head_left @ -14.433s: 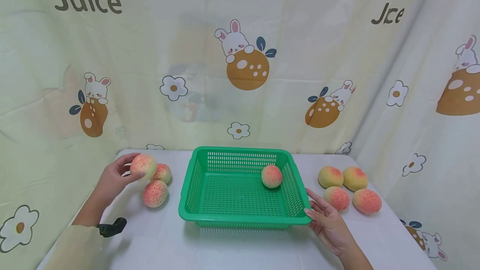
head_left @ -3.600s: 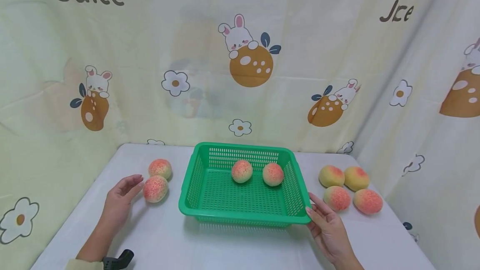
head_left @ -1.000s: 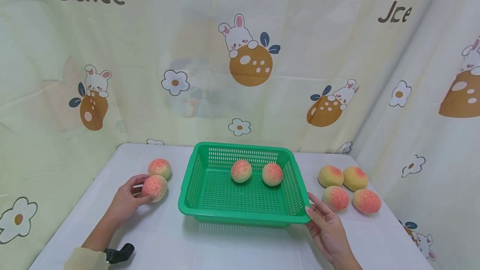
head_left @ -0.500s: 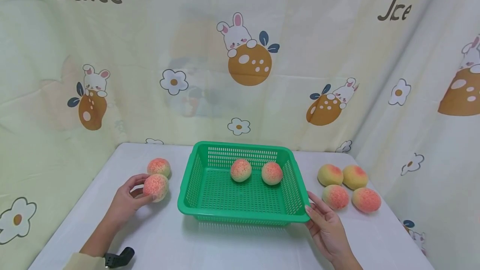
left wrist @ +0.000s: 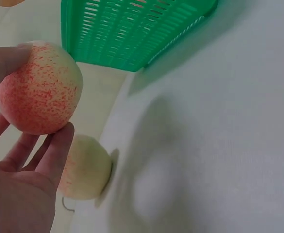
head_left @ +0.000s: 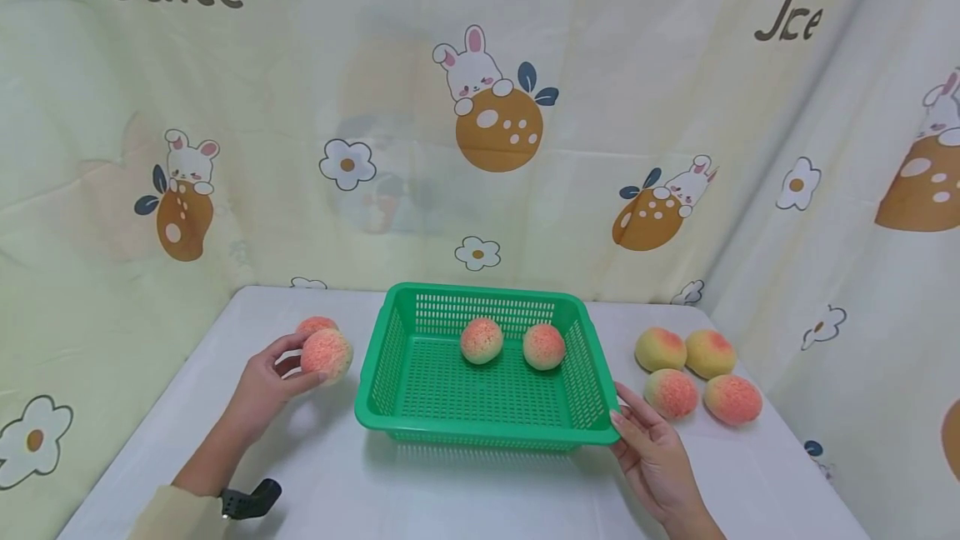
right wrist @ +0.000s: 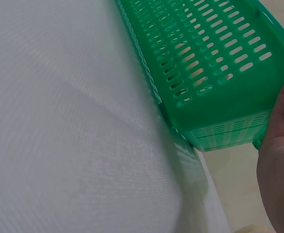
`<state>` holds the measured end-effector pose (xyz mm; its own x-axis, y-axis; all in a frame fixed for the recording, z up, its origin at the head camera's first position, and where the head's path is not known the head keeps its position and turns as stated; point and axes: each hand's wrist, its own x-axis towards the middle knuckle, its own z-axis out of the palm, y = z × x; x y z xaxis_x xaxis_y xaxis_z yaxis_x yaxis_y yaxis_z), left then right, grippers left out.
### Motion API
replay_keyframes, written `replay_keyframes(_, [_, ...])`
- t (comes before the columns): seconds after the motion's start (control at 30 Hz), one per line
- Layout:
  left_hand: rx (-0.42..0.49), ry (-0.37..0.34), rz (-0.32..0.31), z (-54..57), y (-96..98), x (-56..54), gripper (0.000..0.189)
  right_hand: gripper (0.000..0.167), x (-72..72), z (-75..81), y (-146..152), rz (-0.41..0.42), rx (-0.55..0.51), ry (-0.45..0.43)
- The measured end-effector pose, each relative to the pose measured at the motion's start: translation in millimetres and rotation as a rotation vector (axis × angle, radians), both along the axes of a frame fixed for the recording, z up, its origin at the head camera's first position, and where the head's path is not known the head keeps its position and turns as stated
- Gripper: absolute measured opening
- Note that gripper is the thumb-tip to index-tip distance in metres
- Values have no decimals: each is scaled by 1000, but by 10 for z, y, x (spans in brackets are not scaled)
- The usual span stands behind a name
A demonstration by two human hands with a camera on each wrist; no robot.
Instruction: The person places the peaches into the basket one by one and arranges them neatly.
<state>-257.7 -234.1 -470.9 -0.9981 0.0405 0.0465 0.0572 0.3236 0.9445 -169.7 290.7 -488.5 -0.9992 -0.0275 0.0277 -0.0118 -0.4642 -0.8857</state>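
My left hand [head_left: 264,386] grips a speckled pink-and-cream peach [head_left: 327,356] between thumb and fingers, lifted off the table. In the left wrist view that peach [left wrist: 43,90] sits in the fingertips, with a second peach [left wrist: 87,169] resting below. The head view shows only the top of this second peach [head_left: 317,325], behind the held one. A green slotted basket [head_left: 480,432] stands mid-table with two peaches inside, a left one [head_left: 482,341] and a right one [head_left: 544,347]. My right hand [head_left: 654,458] holds the basket's near right corner, thumb on the rim.
Right of the basket lie two yellowish peaches [head_left: 686,353] and two redder ones, a rounder one [head_left: 671,394] and a longer one [head_left: 732,400]. A white cloth covers the table [head_left: 450,494]. A patterned curtain [head_left: 405,215] hangs close behind and at the sides.
Since 14.4 s ago, another peach has gone from the left group into the basket. In the last half second my left hand has raised its peach and moved right. My right hand stays at the corner.
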Motion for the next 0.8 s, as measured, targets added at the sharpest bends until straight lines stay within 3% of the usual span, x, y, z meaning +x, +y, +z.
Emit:
replay_keyframes(0.27, [7, 67, -17, 80, 81, -69, 73, 45, 2, 1, 0, -8, 8, -11])
replay_keyframes(0.8, [-8, 73, -41, 240, 218, -316, 77, 44, -10, -10, 6, 12, -11, 15])
